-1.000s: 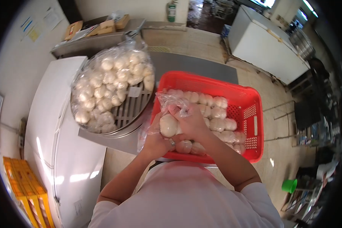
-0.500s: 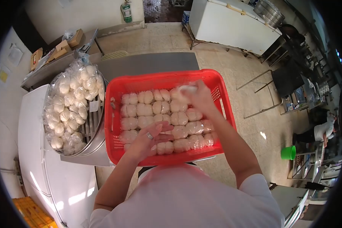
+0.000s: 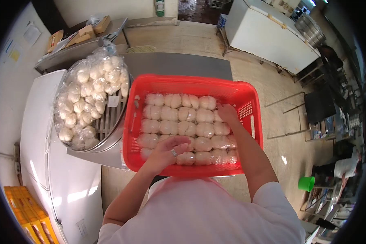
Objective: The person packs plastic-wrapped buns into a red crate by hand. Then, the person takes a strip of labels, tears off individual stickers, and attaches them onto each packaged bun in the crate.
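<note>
A red plastic crate (image 3: 191, 81) in front of me holds rows of pale, round buns (image 3: 186, 128) wrapped in clear plastic. At the right end of the upper rows, my right hand (image 3: 228, 114) reaches down inside the crate. Its fingers curl over a wrapped bun (image 3: 218, 117), which the hand partly hides. Over the near left rows hovers my left hand (image 3: 166, 154), a ring on one finger. Its fingers are stretched out and it holds nothing.
Left of the crate, a round metal steamer (image 3: 110, 140) carries bagged buns (image 3: 87, 97) on its slatted rack. Both stand on a grey table (image 3: 183, 65). A white chest freezer (image 3: 268, 36) is at the back; a person (image 3: 345, 167) is far right near a green bucket (image 3: 306, 184).
My right hand has come down to the right end of the rows with the pale bun it held above them. My left hand stays over the near rows. The view has shifted left.
</note>
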Motion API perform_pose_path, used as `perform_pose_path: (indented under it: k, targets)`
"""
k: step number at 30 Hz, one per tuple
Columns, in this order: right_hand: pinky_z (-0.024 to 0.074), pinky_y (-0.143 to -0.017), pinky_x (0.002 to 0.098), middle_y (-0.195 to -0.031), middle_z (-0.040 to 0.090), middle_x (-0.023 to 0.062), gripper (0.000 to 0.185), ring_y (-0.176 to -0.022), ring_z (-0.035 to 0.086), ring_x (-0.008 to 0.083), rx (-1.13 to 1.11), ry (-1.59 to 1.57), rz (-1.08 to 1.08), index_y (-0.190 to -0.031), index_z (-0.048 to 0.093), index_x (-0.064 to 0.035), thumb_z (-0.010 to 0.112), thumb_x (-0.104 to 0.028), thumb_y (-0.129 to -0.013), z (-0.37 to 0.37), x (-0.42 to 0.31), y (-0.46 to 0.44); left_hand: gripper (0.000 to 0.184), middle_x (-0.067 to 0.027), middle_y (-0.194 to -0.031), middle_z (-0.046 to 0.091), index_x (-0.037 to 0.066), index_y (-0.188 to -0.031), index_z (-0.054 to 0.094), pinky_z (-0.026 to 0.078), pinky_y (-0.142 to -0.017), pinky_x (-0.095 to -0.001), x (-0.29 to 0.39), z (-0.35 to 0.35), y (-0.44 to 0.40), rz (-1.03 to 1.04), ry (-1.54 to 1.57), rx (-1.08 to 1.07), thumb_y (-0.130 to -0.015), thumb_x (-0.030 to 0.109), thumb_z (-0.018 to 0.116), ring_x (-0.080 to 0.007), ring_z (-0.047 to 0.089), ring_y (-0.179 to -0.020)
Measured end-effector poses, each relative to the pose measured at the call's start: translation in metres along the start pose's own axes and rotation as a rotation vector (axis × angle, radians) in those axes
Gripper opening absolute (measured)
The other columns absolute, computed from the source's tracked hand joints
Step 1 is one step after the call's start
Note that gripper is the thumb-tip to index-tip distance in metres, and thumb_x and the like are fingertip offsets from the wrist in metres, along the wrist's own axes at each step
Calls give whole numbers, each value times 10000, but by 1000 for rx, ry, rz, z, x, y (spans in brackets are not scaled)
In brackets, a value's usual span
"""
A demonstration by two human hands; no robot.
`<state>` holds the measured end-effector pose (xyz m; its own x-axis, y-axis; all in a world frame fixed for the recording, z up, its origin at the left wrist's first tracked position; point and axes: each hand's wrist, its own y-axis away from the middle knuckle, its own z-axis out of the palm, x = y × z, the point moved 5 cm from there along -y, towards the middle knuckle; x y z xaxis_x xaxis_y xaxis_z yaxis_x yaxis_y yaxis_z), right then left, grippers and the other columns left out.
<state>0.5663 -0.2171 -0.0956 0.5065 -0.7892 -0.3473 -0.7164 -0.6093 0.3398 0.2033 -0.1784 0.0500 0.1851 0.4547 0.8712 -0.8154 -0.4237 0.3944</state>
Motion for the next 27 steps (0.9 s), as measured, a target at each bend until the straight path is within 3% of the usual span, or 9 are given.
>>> perform_pose_path:
  k: [2,4,6,8,17,19,21,26,27]
  targets:
    - [437,-1084,543,-1253,664,281,667,-1181,622,481,-49,69,116,-1317,610,45,418,-522,-1023,10,-3,-4,341,-72,-1278,651,14,-1304,612,490,-1019,-332,0,-6,-1,50,-50,-7,-1027,213,626,-182,630,-1170]
    - [380,-1116,602,-1454,526,279,701,-1307,520,509,22,525,-186,-1428,498,24,374,-545,-1037,26,-11,6,342,-65,-1266,655,12,-1309,610,492,-1009,-322,-1,-17,0,77,-97,7,-1019,193,639,-169,627,-1164]
    - [321,-1136,649,-1595,337,265,716,-1425,372,513,241,65,206,-1472,438,3,331,-563,-1046,24,-13,22,347,-61,-1256,658,10,-1316,606,496,-996,-312,-3,-28,1,79,-142,29,-1009,166,653,-158,627,-1152]
    - [277,-1158,654,-1631,246,255,734,-1464,252,533,51,88,162,-1531,373,-26,313,-573,-1045,7,-52,64,333,-59,-1233,666,0,-1299,618,503,-982,-304,-7,-40,4,92,-127,85,-999,136,662,-155,629,-1135]
    - [426,-1060,565,-1405,534,308,663,-1314,495,480,141,8,-263,-1374,530,70,453,-495,-1034,4,-136,102,410,-126,-1208,697,14,-1268,657,519,-945,-325,51,-188,74,380,-471,671,-885,114,765,-201,658,-1118]
    - [460,-1035,486,-1244,642,297,527,-1240,570,426,263,-191,-436,-1221,638,75,580,-405,-1009,3,-169,125,500,-142,-1239,686,14,-1265,656,518,-973,-389,56,-245,96,475,-1147,1056,-838,225,807,-281,656,-1145]
    - [452,-1042,491,-1245,643,284,484,-1214,577,429,282,-238,-548,-1210,640,61,611,-371,-995,6,-203,149,564,-162,-1283,661,15,-1238,656,508,-990,-442,41,-289,116,92,-1590,1386,-798,328,817,-346,630,-1183]
    - [452,-1044,477,-1235,652,252,399,-1184,589,415,313,-282,-787,-1200,643,36,687,-274,-952,8,-269,198,306,-200,-1015,736,34,-1027,734,557,-866,-443,11,-381,129,-310,-1285,1023,-802,241,753,-370,699,-954]
    - [458,-1038,475,-1231,653,247,393,-1182,590,411,309,-304,-830,-1204,641,31,697,-259,-945,8,-278,206,247,-197,-959,735,36,-990,739,558,-829,-439,20,-376,131,-179,-1229,1034,-809,204,742,-369,702,-901]
